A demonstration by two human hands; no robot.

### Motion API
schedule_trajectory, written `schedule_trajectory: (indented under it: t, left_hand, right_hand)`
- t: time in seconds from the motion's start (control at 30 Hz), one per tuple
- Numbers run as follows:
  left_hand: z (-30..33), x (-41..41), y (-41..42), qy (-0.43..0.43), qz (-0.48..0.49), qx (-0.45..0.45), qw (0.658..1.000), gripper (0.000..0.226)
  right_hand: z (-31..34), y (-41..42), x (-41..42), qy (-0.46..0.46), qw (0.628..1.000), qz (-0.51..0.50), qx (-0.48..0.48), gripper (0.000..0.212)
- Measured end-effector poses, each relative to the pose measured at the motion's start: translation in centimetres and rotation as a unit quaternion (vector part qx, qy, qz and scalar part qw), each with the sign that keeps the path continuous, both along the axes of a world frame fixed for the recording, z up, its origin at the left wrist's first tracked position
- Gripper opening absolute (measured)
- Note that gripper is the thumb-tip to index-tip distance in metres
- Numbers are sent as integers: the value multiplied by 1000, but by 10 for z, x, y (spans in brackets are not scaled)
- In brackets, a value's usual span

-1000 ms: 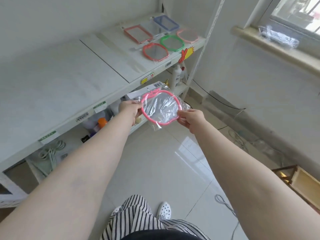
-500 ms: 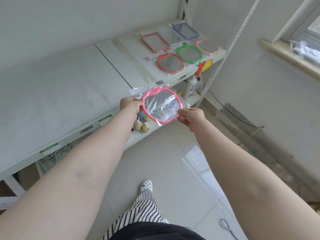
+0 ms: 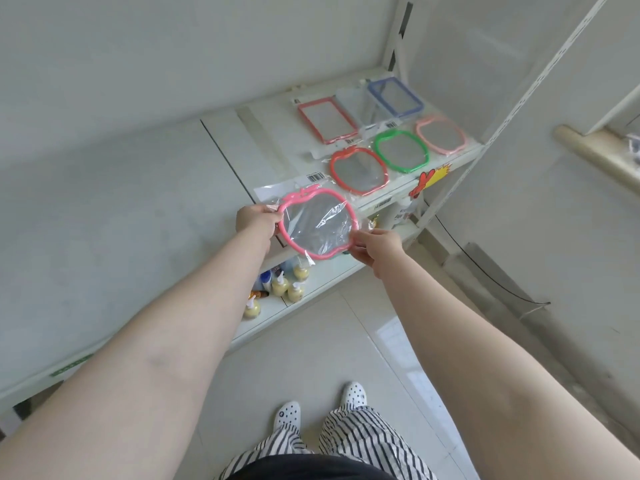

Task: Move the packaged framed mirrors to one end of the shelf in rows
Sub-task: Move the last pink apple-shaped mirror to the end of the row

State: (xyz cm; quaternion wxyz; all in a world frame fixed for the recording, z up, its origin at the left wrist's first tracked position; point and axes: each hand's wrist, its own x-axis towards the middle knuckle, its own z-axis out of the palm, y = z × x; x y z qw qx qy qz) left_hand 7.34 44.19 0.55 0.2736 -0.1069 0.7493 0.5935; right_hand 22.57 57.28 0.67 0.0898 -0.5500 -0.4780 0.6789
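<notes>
Carried closer to the shelf [image 3: 145, 188], pink mirror [image 3: 317, 224] now hovers over its front edge, just short of the red mirror [image 3: 358, 170]. Left hand [image 3: 254, 220] and right hand [image 3: 379, 245] pinch opposite rims; the slick wrapping could slip, or the mirror land overlapping the red one.

The person is wearing striped trousers [image 3: 356, 441], white with thin dark lines, and white perforated clogs [image 3: 287, 414]. A dark top [image 3: 304, 469] is showing at the bottom edge. Both arms [image 3: 166, 341] are going sleeveless; the hands [image 3: 254, 220] are bare.
</notes>
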Motion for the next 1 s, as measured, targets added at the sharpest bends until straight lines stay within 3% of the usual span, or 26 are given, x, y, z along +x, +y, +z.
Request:
schedule_trajectory:
  t: [0.13, 0.23, 0.37, 0.5, 0.77, 1.0]
  left_hand:
    - [-8, -21, 21, 3, 37, -8, 999, 12]
    - [-15, -37, 38, 6, 68, -28, 997, 28]
    - [-23, -56, 61, 15, 102, -46, 994, 28]
    - [-32, -67, 75, 13, 106, -55, 993, 17]
    - [-56, -93, 87, 22, 105, -83, 991, 25]
    - [-66, -99, 87, 64, 81, -173, 980, 31]
  right_hand:
    - [-15, 29, -31, -12, 1000, 24, -5, 20]
    - [-23, 53, -51, -20, 998, 66, -6, 12]
    - [-33, 84, -79, -56, 990, 130, 3, 16]
    - [-52, 106, -98, -74, 983, 167, 22, 17]
    - [-75, 119, -120, -72, 981, 180, 33, 15]
    - [-81, 120, -129, -122, 964, 219, 88, 18]
